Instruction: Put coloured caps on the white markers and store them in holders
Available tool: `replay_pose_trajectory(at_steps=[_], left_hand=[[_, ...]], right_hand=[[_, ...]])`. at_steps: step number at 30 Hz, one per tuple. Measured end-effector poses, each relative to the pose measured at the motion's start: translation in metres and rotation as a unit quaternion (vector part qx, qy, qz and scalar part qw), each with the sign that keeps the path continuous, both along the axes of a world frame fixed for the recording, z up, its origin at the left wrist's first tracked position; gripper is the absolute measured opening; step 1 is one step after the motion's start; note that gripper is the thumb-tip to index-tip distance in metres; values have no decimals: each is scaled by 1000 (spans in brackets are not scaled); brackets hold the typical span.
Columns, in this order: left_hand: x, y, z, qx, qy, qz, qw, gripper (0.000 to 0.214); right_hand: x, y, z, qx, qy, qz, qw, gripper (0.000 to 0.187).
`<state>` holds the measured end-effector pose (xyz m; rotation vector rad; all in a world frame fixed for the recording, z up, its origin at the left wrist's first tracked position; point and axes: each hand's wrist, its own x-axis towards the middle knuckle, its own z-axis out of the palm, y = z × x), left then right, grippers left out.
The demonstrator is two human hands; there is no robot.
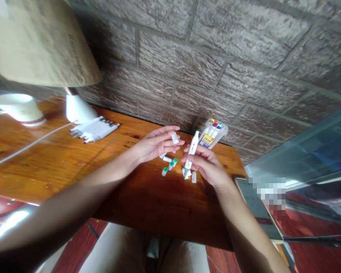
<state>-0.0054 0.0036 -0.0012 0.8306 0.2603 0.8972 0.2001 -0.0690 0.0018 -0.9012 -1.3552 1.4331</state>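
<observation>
A white marker (192,149) is held upright, slightly tilted, in the right hand (208,167), whose fingers are closed around its lower half above the wooden table (59,163). A small white cap (175,137) is pinched at the fingertips of the left hand (155,146), which is turned palm up with the other fingers loosely stretched; the cap is kept near the marker's upper end, apart from it. Beneath and between the two hands, loose caps (170,166) are scattered on the table top, several with green ends, others plain white. A marker box (214,133) with coloured tips showing is seen just behind the right hand, against the brick wall (216,57). Farther left, a row of markers (95,129) is laid side by side near the lamp base (78,109), and a white cable (28,146) is stretched across the wood. A flat phone-like device (254,203) is seen at the table's right edge
</observation>
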Motion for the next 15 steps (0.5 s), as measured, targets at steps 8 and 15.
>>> replay_pose_trajectory(at_steps=[8, 15], left_hand=[[1, 1, 4, -37, 67, 62, 995, 21], [3, -2, -2, 30, 87, 30, 995, 33]], right_hand=[[-1, 0, 0, 1, -41, 12, 999, 25], [-4, -2, 1, 38, -104, 51, 993, 22]])
